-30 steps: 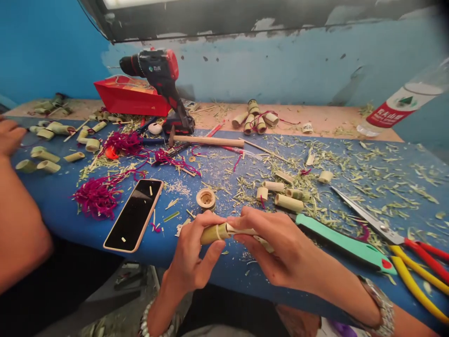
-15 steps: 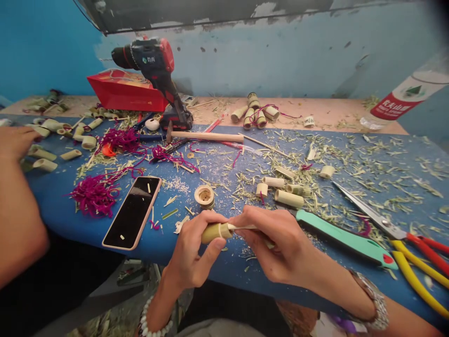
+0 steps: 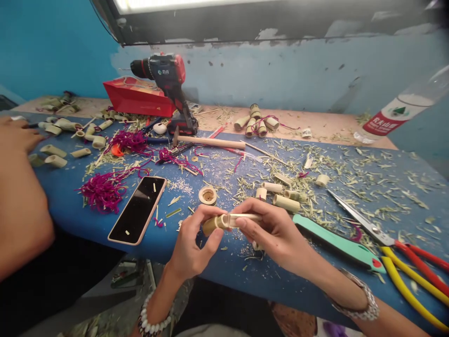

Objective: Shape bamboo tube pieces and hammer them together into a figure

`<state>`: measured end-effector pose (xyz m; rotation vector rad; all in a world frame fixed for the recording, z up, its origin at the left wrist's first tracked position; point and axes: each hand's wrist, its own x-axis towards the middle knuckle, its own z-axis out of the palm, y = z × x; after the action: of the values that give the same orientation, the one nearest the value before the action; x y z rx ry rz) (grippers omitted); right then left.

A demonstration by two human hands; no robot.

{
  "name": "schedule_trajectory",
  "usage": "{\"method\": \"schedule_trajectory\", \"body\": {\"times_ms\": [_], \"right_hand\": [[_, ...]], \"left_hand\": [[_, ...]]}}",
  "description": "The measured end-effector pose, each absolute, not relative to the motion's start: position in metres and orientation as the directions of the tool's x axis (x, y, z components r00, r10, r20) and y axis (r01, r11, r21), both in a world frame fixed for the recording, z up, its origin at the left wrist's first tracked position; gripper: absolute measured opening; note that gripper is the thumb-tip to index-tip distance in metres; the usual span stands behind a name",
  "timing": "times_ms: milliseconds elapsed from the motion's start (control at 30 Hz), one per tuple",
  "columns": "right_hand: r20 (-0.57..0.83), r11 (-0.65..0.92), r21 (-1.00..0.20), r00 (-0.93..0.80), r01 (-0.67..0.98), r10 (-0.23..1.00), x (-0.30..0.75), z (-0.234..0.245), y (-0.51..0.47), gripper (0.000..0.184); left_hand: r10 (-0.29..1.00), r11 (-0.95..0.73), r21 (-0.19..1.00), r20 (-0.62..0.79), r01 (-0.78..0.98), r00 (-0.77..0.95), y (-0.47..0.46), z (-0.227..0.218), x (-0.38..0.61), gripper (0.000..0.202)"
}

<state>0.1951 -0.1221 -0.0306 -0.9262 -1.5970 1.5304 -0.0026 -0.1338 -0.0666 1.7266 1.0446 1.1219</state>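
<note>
Left hand (image 3: 190, 247) grips a ringed, yellow-green bamboo cylinder (image 3: 210, 226); right hand (image 3: 278, 232) pinches a pale, flat strip (image 3: 232, 218) at its open end.

Power drill (image 3: 171, 84) stands upright beside red box (image 3: 135, 104); phone (image 3: 138, 210) lies screen-up; labelled bottle (image 3: 391, 117) at far right.

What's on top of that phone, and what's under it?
Two small pale slivers lie on the phone. It rests on the blue tabletop; anything directly beneath is covered, so I can't tell.
</note>
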Motion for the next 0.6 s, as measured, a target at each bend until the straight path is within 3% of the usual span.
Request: {"method": "schedule_trajectory", "body": {"times_ms": [167,300,433,600], "right_hand": [[-0.022,0.015,-0.998,-0.528,0.066,0.849,0.201,-0.023,-0.123,0.022],[0.019,0.089,-0.991,-0.550,0.100,0.835,0.202,-0.023,-0.125,0.020],[0.130,0.276,-0.944,-0.563,0.181,0.816,0.198,-0.029,-0.128,0.015],[0.241,0.460,-0.842,-0.567,0.282,0.788,0.199,-0.032,-0.129,0.014]], "left_hand": [[0.943,-0.285,0.944,0.246,0.165,0.222,-0.132,-0.069,-0.003,0.021],[0.925,-0.367,0.900,0.327,0.234,0.195,-0.131,-0.065,-0.001,0.020],[0.953,-0.301,0.887,0.292,0.349,0.081,-0.138,-0.057,0.008,0.006],[0.987,-0.158,0.911,0.138,0.382,0.080,-0.144,-0.043,0.015,0.014]]}}
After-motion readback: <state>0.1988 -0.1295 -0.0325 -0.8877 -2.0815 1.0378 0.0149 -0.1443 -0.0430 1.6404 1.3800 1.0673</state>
